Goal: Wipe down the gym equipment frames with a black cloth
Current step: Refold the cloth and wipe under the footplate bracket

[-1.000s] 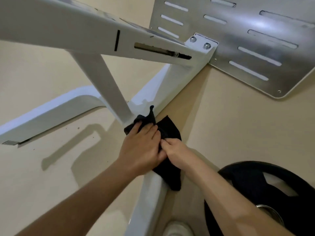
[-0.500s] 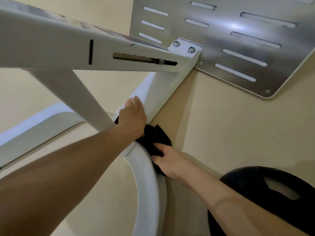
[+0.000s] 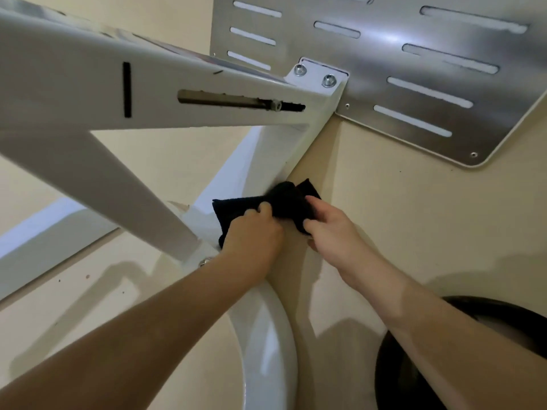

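We've got the cloth (image 3: 285, 199) bunched up between both hands, draped over the low frame (image 3: 266, 152) bar down near the floor. Left hand (image 3: 254, 233) has its fingers curled into the cloth's left half, and right hand (image 3: 333, 230) pinches the right end. The strut (image 3: 127, 190) is just left of our grip, the slotted plate (image 3: 384, 84) is up beyond it, and a black weight (image 3: 393, 380) sits back by the right forearm.

No readable text, labels, brands or numbers are showing anywhere: white frame (image 3: 74, 93), slotted metal plate (image 3: 384, 69), black cloth (image 3: 284, 199) all unmarked
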`<move>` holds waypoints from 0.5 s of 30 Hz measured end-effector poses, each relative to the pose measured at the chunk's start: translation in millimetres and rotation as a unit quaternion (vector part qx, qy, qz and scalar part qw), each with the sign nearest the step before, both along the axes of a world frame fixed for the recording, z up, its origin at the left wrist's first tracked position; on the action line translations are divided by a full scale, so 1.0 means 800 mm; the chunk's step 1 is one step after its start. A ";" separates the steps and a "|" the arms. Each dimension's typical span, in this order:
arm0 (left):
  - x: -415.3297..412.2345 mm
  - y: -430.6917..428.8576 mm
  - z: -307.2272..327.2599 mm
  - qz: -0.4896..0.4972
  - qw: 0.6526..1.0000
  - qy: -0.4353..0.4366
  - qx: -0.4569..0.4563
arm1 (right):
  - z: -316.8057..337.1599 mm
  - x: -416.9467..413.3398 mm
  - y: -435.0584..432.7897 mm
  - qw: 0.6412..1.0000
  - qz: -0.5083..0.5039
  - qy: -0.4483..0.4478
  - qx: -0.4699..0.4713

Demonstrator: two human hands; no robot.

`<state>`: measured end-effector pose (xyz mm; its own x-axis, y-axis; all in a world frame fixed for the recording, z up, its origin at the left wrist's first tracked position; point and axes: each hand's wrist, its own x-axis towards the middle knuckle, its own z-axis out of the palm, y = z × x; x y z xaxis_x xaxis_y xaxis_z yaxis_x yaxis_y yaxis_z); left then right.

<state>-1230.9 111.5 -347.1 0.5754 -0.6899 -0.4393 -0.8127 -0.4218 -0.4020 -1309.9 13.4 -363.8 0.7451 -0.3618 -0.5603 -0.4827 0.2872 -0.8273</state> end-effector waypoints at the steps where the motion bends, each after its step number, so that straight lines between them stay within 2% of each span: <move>1: 0.003 -0.009 -0.005 0.002 1.000 0.020 0.017 | 0.000 0.002 0.001 0.999 0.037 0.003 -0.027; 4: 0.027 -0.047 -0.022 -0.044 0.998 0.026 -0.021 | 0.004 0.003 -0.004 0.993 0.089 0.005 -0.078; 6: 0.044 -0.081 -0.031 -0.041 0.995 0.028 -0.091 | 0.004 0.000 -0.020 0.991 0.087 -0.001 -0.098; 9: 0.068 -0.153 -0.028 -0.014 0.991 0.038 -0.125 | 0.005 -0.005 -0.051 0.992 0.066 0.012 -0.111; 12: 0.083 -0.223 -0.025 0.064 0.977 0.081 -0.186 | 0.007 -0.012 -0.084 0.992 0.029 0.041 -0.119; 15: 0.083 -0.241 -0.032 0.101 0.963 0.090 -0.233 | 0.012 -0.015 -0.103 0.993 -0.005 0.041 -0.113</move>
